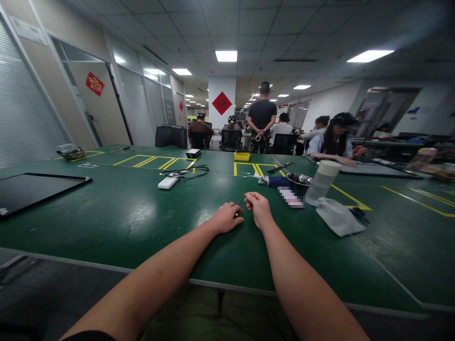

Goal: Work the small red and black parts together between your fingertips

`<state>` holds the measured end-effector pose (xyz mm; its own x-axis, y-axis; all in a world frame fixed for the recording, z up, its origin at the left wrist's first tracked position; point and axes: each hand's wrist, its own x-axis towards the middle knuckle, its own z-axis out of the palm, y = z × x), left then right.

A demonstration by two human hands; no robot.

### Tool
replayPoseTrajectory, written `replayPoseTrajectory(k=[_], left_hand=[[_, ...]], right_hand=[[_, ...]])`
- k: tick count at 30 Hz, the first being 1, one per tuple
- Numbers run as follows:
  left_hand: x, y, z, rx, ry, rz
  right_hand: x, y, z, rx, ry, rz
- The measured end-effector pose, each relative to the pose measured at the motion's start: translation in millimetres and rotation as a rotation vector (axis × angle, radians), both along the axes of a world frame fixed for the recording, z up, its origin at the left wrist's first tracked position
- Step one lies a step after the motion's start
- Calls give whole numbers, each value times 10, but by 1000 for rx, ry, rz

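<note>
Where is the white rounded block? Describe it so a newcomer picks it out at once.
On the large green table, look beyond and left of the bare left hand. There, by thin black cables, lies the white block with rounded corners. Its sides are white too, unlike the black-sided, pale-topped box farther back.

Small dark object [236, 215] at left hand [227, 218]

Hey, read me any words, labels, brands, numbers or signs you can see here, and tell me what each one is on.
"福": red diamond sign on the left door.
Too blurred to read: larger red diamond on the pillar.
Too small: little red sign farther back.
</note>
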<state>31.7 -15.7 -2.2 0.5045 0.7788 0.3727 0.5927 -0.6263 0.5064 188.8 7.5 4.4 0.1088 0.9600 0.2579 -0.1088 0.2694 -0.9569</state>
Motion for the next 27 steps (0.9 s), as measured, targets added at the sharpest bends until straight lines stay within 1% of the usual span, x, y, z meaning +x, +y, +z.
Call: replayPoseTrajectory(k=[3,6,8,10,11,13,16,18,20,22,23,24,26,27], left_hand=[[50,-20,5,134,171,7],[-27,-5,39,177,249,-16],[-183,13,70,180,292,-16],[-451,36,95,175,328,34],[-631,49,103,170,348,64],[-1083,64,108,147,372,192],[-1946,7,112,87,437,432],[-2581,-110,128,27,503,613],[-3196,-285,158,-60,584,784],[-3719,-486,192,-152,657,946],[-3924,-581,207,-207,675,1034],[-4085,-666,219,-284,678,1150],[-4267,-786,235,-392,630,1295],[-4296,-818,238,-414,602,1329]], right_hand=[[-16,-3,-30,3,-23,62],[-26,-4,-70,4,-40,106],[-25,-6,-88,-9,-52,118],[-23,-10,-94,-30,-63,134],[-23,-13,-94,-41,-66,145],[-28,-17,-90,-58,-68,174],[-42,-20,-87,-78,-84,227],[-53,-24,-86,-87,-111,254],[-61,-30,-83,-92,-136,267],[-64,-38,-78,-95,-148,272],[-63,-43,-76,-96,-152,274],[-62,-48,-74,-96,-155,275],[-57,-55,-71,-96,-165,281],[-55,-59,-71,-96,-170,285]])
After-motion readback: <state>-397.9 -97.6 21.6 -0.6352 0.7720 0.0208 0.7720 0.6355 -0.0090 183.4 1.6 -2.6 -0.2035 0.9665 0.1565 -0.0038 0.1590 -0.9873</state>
